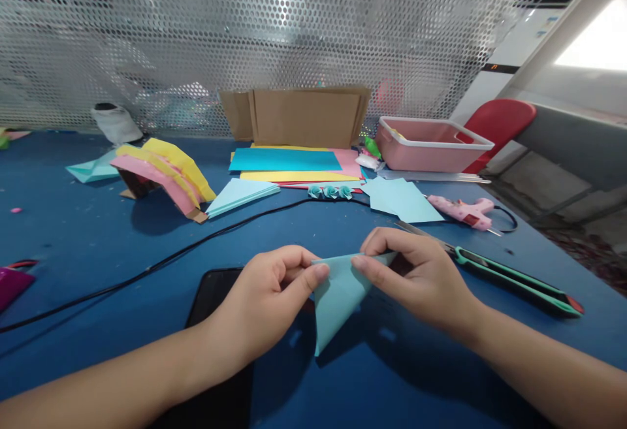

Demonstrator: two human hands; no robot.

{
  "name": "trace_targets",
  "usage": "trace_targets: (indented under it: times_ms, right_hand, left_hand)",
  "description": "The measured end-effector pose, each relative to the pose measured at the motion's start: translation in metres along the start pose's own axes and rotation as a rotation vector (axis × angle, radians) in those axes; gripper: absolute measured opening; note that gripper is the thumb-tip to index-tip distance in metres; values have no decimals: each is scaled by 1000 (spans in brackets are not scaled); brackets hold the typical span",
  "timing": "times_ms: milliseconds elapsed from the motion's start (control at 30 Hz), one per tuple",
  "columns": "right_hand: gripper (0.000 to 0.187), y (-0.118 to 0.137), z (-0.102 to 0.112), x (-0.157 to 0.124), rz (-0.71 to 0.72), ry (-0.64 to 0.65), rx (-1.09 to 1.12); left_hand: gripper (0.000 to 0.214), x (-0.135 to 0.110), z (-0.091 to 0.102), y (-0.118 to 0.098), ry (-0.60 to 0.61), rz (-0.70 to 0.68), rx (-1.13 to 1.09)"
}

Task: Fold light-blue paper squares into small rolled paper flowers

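Between my two hands is a light-blue folded paper triangle [337, 292], held above the blue table with its point toward me. My left hand [274, 298] pinches its upper left corner between thumb and fingers. At the upper right edge, my right hand [416, 272] is closed on the same paper, thumb on the near face. A black phone-like slab [220, 377] lies under my left wrist. Just beyond my right hand is a green-and-black utility knife [514, 279] with its blade out. Small light-blue paper roses [330, 192] sit in a row ahead.
A black cable [161, 262] crosses the table. Light-blue sheets [404, 200], a pink glue gun [463, 211] and a pink basket [431, 155] are at right. A pink-and-yellow paper arch [161, 177] stands left. Cardboard [308, 117] leans against the perforated metal panel [196, 37].
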State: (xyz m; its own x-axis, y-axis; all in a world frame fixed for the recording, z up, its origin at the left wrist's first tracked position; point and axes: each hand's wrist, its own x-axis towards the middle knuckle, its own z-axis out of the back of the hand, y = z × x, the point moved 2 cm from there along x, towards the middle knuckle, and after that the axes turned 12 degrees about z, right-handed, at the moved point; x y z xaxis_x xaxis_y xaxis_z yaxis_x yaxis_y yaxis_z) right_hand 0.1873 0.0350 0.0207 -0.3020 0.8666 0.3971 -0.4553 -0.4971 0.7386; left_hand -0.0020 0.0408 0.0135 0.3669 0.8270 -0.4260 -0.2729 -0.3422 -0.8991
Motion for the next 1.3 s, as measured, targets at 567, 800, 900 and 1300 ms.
trace_targets:
  times_ms: [567,800,900,1300]
  right_hand:
    - [35,-1,-13,-5,-365,67,716]
    - [30,0,-15,-4,-425,55,618]
    - [29,-5,-14,-4,-441,43,557]
    - [35,-6,-18,-6,-457,-42,622]
  left_hand:
    - [31,-4,5,-4,-200,-77,42]
    - [28,-1,1,-5,-125,-59,-179]
    - [27,-1,2,-3,-128,-59,-204]
    - [23,-1,-1,-6,-120,-61,-229]
